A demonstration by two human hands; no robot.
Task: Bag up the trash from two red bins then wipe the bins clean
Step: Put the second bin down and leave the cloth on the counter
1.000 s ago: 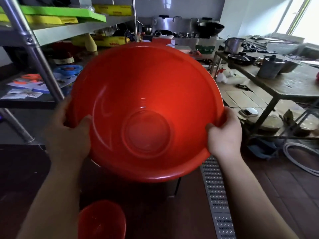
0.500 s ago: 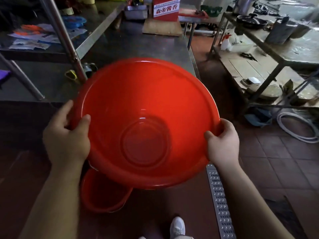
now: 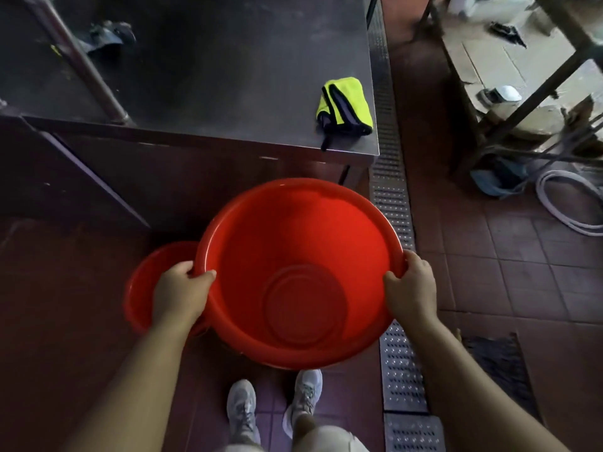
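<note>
Red bins [image 3: 300, 256]; yellow-green cloth [image 3: 347, 104], dark trim.

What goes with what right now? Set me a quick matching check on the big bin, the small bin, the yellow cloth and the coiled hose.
Things:
1. large red bin
2. smaller red bin
3. yellow cloth
4. coiled hose

Places:
A. on the floor tiles at far right
B. folded at the steel counter's near right corner
C. held by the rim in left hand and right hand
D. low, partly hidden behind the left hand

Pairs: 1-C, 2-D, 3-B, 4-A
</note>
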